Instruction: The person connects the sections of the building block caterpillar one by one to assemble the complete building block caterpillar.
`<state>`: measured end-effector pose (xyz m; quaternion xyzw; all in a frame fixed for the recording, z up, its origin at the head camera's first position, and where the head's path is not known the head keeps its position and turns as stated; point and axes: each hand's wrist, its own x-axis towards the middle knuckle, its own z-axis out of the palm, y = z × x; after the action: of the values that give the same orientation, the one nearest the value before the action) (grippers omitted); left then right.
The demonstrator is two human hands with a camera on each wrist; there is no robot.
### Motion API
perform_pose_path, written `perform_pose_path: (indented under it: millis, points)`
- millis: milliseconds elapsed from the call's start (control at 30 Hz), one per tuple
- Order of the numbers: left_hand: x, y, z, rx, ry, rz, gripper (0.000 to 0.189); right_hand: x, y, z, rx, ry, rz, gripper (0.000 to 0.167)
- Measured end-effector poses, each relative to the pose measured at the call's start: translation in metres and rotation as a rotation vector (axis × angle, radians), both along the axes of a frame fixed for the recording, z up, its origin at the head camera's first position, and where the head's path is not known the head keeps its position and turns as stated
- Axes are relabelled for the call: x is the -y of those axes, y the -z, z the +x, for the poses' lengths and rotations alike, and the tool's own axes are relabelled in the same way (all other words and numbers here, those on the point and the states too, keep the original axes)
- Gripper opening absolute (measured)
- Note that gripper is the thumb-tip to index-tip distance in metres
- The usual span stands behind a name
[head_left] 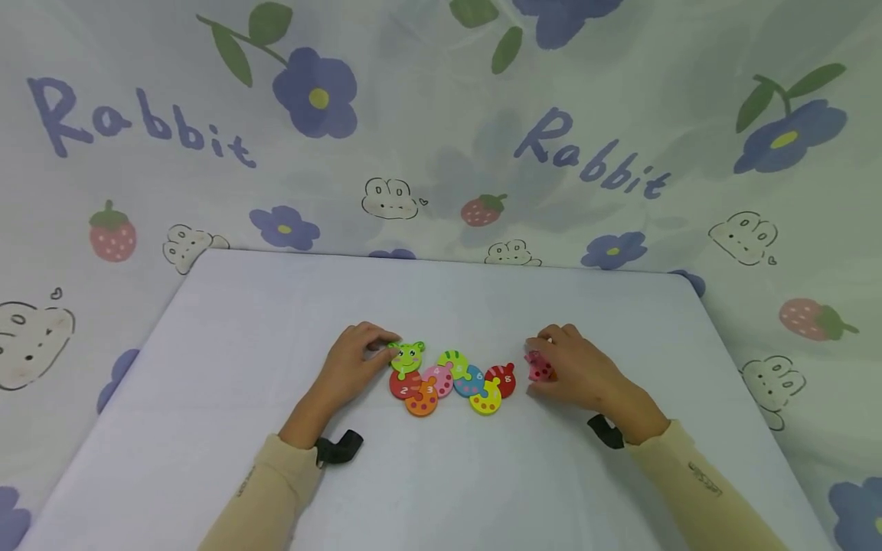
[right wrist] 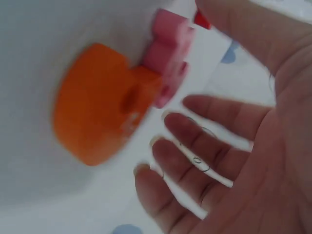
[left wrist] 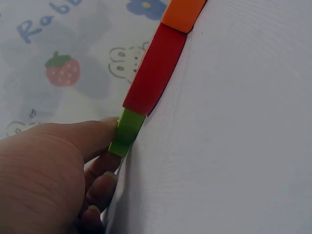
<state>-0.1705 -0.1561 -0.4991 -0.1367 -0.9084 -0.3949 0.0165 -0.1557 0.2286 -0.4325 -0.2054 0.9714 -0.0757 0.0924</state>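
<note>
A caterpillar number puzzle lies on the table, its thick curved pieces linked in a zigzag. My left hand (head_left: 353, 358) pinches the edge of its smiling green head piece (head_left: 409, 357) with thumb and fingertips. Behind that come a red piece (head_left: 402, 385), an orange piece (head_left: 421, 402), a pink piece (head_left: 441, 380) and several more, ending in a striped red piece (head_left: 502, 382). Beyond a small gap, my right hand (head_left: 579, 367) spreads around a spotted pink piece (head_left: 539, 366). The right wrist view shows an orange piece (right wrist: 92, 107) against it, hidden by the hand in the head view.
A white cloth covers the table (head_left: 441, 474). Behind and beside it hangs a curtain (head_left: 441, 115) printed with flowers, strawberries and rabbits. Dark straps with small black mounts (head_left: 341, 446) are worn at both wrists.
</note>
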Motion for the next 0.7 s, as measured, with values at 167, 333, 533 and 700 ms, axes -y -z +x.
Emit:
perform_pose_path:
  millis: [167, 333, 533, 700]
  points:
    - [0.001, 0.001, 0.0, 0.004, -0.002, 0.003, 0.024, -0.005, 0.006, 0.0, 0.016, 0.059, 0.006, 0.069]
    - [0.001, 0.001, 0.001, 0.015, -0.007, 0.01, 0.024, -0.008, 0.009, 0.0, 0.028, 0.044, -0.026, 0.066]
    - [0.002, -0.001, 0.0, 0.016, -0.001, 0.013, 0.024, -0.009, 0.014, 0.001, 0.008, 0.03, -0.061, 0.063]
    - [0.001, -0.001, 0.001, 0.006, 0.002, 0.025, 0.024, -0.002, 0.011, 0.001, -0.027, -0.023, -0.119, 0.06]
